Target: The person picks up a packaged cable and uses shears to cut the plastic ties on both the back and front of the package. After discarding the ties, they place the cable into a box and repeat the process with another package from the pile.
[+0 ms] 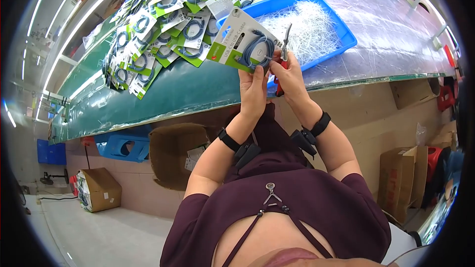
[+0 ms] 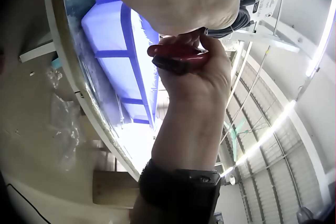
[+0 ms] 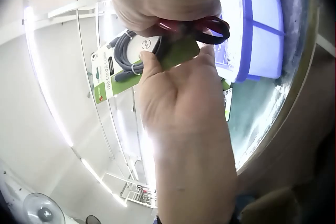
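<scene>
White print reading "USB" and "Cable" on green strip of held cable card, remainder illegible

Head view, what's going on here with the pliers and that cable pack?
A person holds a carded USB cable in the left hand and red-handled pliers in the right hand, close beside the coiled cable. Behind the hands, a blue tray holds thin white strands. A pile of similar cable cards lies on the green table.
</scene>
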Demonstrator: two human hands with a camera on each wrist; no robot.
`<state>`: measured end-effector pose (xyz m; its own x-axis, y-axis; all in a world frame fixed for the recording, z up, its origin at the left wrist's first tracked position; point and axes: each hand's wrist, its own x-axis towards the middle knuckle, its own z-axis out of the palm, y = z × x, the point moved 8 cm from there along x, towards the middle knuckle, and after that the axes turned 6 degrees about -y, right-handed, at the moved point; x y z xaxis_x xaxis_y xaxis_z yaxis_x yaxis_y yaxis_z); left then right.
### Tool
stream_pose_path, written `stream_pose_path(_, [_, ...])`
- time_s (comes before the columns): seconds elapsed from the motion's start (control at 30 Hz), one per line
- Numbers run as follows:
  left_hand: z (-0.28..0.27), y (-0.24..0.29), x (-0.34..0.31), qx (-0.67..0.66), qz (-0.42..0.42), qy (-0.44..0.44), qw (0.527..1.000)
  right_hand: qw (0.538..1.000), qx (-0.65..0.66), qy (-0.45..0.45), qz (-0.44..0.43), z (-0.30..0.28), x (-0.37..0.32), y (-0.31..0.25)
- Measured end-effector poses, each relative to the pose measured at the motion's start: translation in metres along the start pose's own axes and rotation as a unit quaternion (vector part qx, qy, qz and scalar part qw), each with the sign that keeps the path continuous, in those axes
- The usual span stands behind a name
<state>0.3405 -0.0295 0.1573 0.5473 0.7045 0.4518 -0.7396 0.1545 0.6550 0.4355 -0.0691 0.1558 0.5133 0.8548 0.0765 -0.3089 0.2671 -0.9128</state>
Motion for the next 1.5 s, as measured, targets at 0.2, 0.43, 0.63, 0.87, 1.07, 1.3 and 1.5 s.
stream_pose_path(0.2, [-0.041,0.028,-0.002,0.001,0.016,0.082,0.996,0.996,-0.062,-0.068,0.009,0.035,0.014,0.013])
stream_pose_path(0.43, [-0.193,0.197,-0.108,0.175,0.047,0.293,0.939,0.74,-0.638,-0.016,-0.213,-0.015,0.057,-0.008])
stream_pose_path(0.63, [-0.339,0.222,-0.308,0.524,-0.248,0.418,0.7,0.826,-0.534,-0.001,-0.182,-0.054,0.035,-0.042])
stream_pose_path(0.87, [-0.223,0.213,-0.095,0.784,0.026,0.181,0.594,0.907,-0.414,-0.026,-0.074,-0.076,-0.013,-0.039])
stream_pose_path(1.07, [-0.345,0.095,0.052,0.461,-0.138,0.331,0.812,0.893,-0.44,-0.027,-0.087,-0.088,-0.043,-0.059])
stream_pose_path(1.3, [-0.364,0.1,0.078,0.685,-0.262,0.31,0.605,0.907,-0.415,-0.04,-0.058,-0.108,-0.057,-0.048])
stream_pose_path(1.5, [-0.361,0.14,-0.001,0.492,-0.355,0.22,0.764,0.946,-0.3,-0.067,-0.102,-0.083,-0.049,-0.052])
